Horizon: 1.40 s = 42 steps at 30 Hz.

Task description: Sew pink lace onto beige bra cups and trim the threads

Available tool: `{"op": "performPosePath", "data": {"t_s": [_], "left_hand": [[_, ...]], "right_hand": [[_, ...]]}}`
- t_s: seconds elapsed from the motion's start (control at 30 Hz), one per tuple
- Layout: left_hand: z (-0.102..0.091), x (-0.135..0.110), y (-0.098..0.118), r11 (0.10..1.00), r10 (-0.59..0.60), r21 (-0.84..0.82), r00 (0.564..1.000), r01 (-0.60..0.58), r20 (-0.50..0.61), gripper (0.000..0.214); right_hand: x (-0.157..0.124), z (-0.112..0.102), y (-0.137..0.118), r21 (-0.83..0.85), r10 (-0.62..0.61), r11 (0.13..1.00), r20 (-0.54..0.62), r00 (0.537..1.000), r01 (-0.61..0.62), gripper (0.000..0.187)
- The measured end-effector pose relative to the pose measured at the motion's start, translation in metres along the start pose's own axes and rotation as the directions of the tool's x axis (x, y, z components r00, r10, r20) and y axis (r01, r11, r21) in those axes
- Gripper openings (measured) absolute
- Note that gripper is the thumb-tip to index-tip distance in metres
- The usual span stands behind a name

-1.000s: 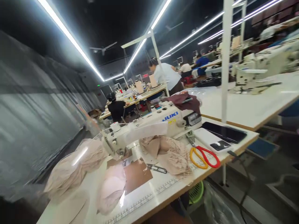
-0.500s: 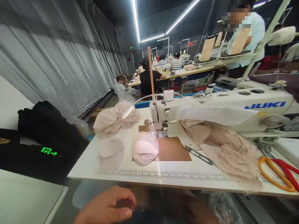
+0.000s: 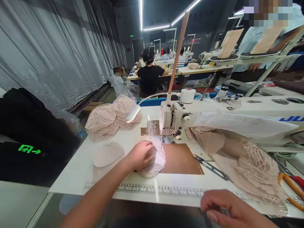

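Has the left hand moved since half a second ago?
Yes: the left hand moved forward, from short of the ruler to beyond it, at the lace piece.

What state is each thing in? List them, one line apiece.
Left hand: bent, on the lace piece.
Lace piece: partly covered by that hand.
Right hand: fingers bent; unclear whether holding anything.
Snips: lying on the table.
Scissors: cut off by the picture's edge; blades' state unclear.
Lace bundles: bunched together.
Ceiling lights: on.
Sewing machine: running or stopped, unclear.
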<state>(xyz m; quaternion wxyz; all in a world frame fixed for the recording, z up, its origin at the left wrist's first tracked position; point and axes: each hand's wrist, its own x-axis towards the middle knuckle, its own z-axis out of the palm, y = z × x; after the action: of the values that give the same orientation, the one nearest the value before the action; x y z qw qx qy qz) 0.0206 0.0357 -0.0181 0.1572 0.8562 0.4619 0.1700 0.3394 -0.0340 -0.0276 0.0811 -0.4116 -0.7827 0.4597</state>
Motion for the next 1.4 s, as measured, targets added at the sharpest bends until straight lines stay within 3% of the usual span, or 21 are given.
{"op": "performPosePath", "data": {"t_s": [0.13,0.3,0.47,0.57,0.63,0.73,0.87,1.03,1.13,1.27,1.4], "left_hand": [[0.007,-0.001,-0.002,0.996,0.063,0.062,0.995,-0.068,0.081,0.032],[-0.002,-0.012,-0.001,0.986,0.166,-0.055,0.967,-0.159,0.191,0.034],[-0.025,-0.014,-0.008,0.989,0.03,-0.146,0.998,-0.023,0.047,0.034],[-0.024,-0.007,-0.011,0.986,-0.059,-0.159,0.998,0.058,-0.005,0.031],[-0.016,0.001,-0.012,0.991,-0.074,-0.113,0.997,0.075,0.017,0.031],[-0.002,0.014,-0.011,1.0,-0.009,0.006,0.997,0.009,0.082,0.032],[0.004,0.022,-0.011,0.994,0.093,0.049,0.982,-0.103,0.166,0.031],[0.001,0.031,-0.011,0.991,0.123,0.023,0.972,-0.13,0.202,0.03],[0.002,0.037,-0.011,0.993,0.105,0.026,0.975,-0.112,0.197,0.035],[0.004,0.041,-0.01,0.994,0.06,0.076,0.978,-0.077,0.202,0.039],[0.009,0.043,-0.007,0.991,0.039,0.118,0.978,-0.064,0.206,0.041]], "right_hand": [[0.045,-0.02,-0.024,-0.164,-0.102,0.982,-0.024,0.995,0.096,0.028],[0.085,-0.03,-0.038,-0.306,-0.167,0.942,-0.07,0.983,0.138,0.024],[0.107,-0.029,-0.043,-0.382,-0.239,0.905,-0.094,0.966,0.187,0.025],[0.119,-0.023,-0.039,-0.449,-0.266,0.873,-0.113,0.957,0.19,0.026],[0.125,-0.018,-0.035,-0.517,-0.252,0.84,-0.11,0.962,0.161,0.025],[0.128,-0.012,-0.03,-0.604,-0.201,0.789,-0.08,0.976,0.112,0.021],[0.124,-0.017,-0.024,-0.563,-0.216,0.812,-0.046,0.975,0.153,0.021],[0.135,-0.023,-0.021,-0.525,-0.281,0.837,-0.171,0.944,0.155,0.029],[0.145,-0.015,-0.019,-0.646,-0.268,0.76,-0.207,0.941,0.074,0.039],[0.146,-0.005,-0.017,-0.772,-0.266,0.635,-0.233,0.936,-0.012,0.034],[0.14,-0.003,-0.014,-0.79,-0.296,0.613,-0.262,0.919,-0.027,0.032]]}}
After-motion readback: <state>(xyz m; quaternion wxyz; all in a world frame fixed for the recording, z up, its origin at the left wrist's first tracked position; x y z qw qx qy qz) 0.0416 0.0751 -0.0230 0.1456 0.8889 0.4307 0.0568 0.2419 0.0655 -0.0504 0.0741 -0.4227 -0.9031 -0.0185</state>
